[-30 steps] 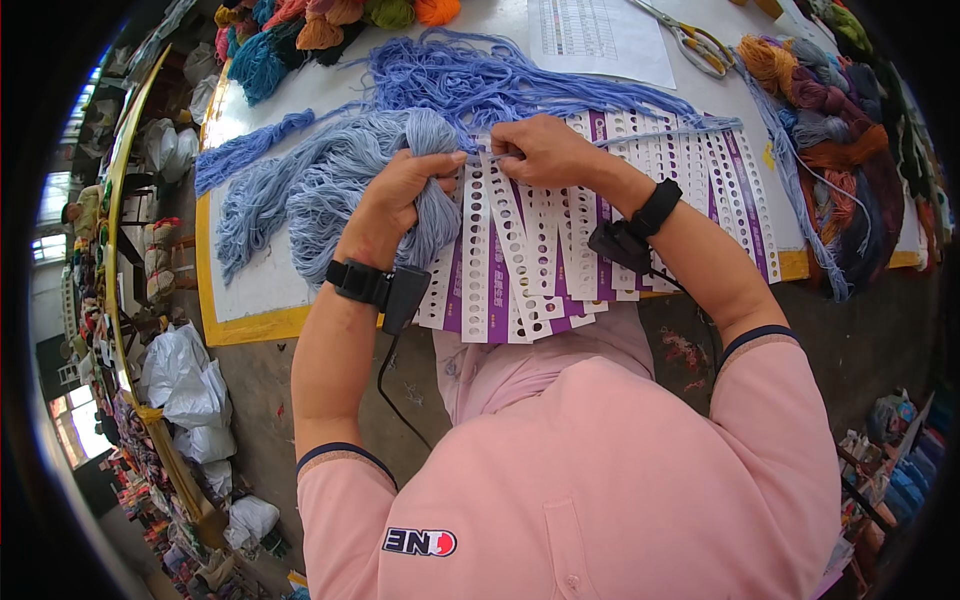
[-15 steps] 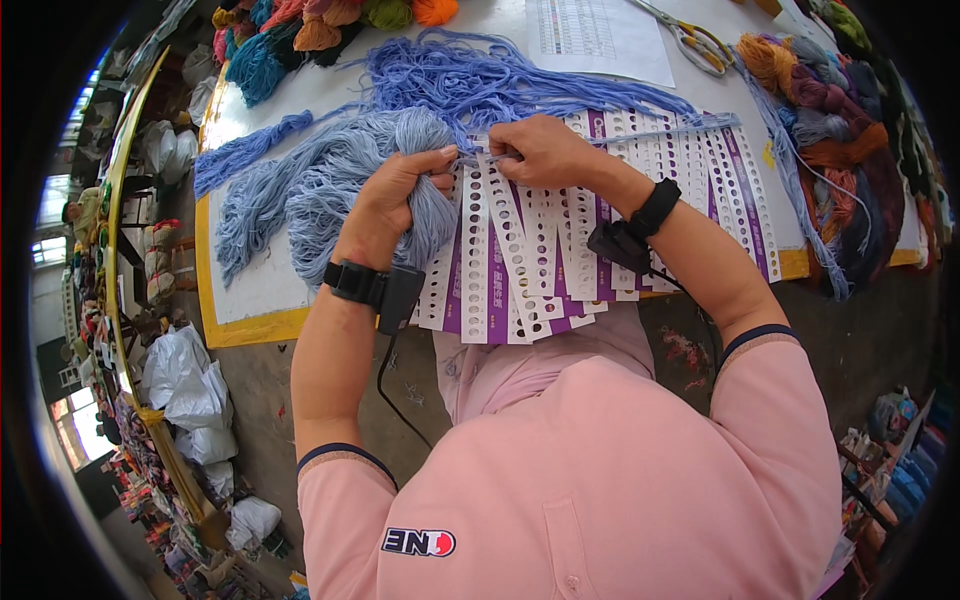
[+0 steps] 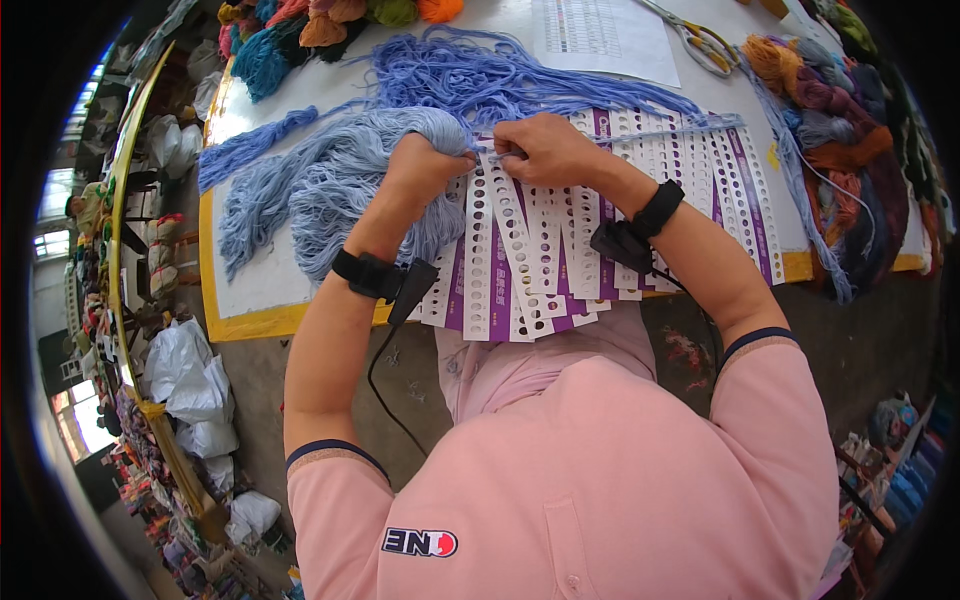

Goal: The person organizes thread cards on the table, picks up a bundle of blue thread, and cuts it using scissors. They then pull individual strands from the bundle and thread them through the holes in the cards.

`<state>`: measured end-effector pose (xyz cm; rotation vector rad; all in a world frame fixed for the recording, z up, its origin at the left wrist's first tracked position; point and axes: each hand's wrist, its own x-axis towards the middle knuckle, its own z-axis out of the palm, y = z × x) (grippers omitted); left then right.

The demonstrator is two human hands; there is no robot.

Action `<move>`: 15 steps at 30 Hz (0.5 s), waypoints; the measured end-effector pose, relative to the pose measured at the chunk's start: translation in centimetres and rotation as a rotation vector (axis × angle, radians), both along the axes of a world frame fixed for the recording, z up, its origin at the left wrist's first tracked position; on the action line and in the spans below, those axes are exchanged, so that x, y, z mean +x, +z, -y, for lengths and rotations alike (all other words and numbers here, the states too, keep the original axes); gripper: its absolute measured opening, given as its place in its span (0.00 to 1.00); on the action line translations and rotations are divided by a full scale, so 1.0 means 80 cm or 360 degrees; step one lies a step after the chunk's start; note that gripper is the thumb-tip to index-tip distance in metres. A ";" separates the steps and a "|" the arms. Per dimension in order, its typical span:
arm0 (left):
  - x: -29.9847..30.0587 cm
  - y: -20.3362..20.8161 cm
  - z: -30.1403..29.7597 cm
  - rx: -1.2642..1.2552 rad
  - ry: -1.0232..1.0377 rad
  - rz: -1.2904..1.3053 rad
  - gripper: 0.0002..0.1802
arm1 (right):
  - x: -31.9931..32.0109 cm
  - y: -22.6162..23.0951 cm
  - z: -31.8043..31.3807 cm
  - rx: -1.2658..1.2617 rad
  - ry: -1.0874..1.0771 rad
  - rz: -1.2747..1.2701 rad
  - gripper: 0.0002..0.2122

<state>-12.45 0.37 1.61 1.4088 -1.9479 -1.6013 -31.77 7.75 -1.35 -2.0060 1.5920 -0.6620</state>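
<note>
A thick light blue skein of yarn (image 3: pixel 330 210) lies on the table, its right end bunched around my left hand (image 3: pixel 425 168). That hand is closed, back upward, with thumb and fingers pinching yarn at the skein's edge. Close beside it, my right hand (image 3: pixel 545 150) is curled shut on thin blue yarn strands at the top of the punched cards. The white and purple cards (image 3: pixel 478 260), with rows of holes, fan out beneath both hands. Fingertips and the exact strands between them are partly hidden. Beyond the hands spreads a loose violet-blue yarn pile (image 3: pixel 450 75).
A printed sheet (image 3: pixel 605 40) and yellow-handled scissors (image 3: pixel 705 45) lie at the back of the yellow-edged table (image 3: pixel 260 325). Multicoloured yarn (image 3: pixel 840 140) is heaped at the right, more balls (image 3: pixel 330 25) at the back left. White bags (image 3: pixel 190 370) stand off to the left.
My left hand has turned from thumb-up to back-up and shifted slightly right, toward my right hand. The right hand stays nearly in place, still closed on the strands.
</note>
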 end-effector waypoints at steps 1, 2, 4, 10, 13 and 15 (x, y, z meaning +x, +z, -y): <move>0.003 -0.010 0.003 -0.0148 -0.0070 0.0004 0.08 | 0.003 0.003 0.000 -0.0007 0.0011 0.0005 0.07; 0.006 -0.021 0.006 -0.0154 -0.0059 0.0010 0.08 | 0.006 0.007 0.000 -0.0005 0.0021 -0.0004 0.07; 0.006 -0.033 0.008 -0.0544 -0.0099 0.0257 0.08 | 0.007 0.008 -0.001 -0.0003 0.0018 -0.0010 0.07; 0.002 -0.014 -0.004 -0.0177 -0.0056 -0.0107 0.12 | 0.004 0.005 -0.004 -0.0002 -0.0019 -0.0004 0.07; 0.009 0.010 -0.007 0.0012 0.0008 -0.0141 0.13 | 0.003 0.004 -0.006 0.0039 -0.0024 0.0005 0.07; 0.011 0.003 -0.002 -0.0015 0.0000 -0.0151 0.13 | 0.005 0.004 -0.005 0.0030 -0.0039 -0.0008 0.07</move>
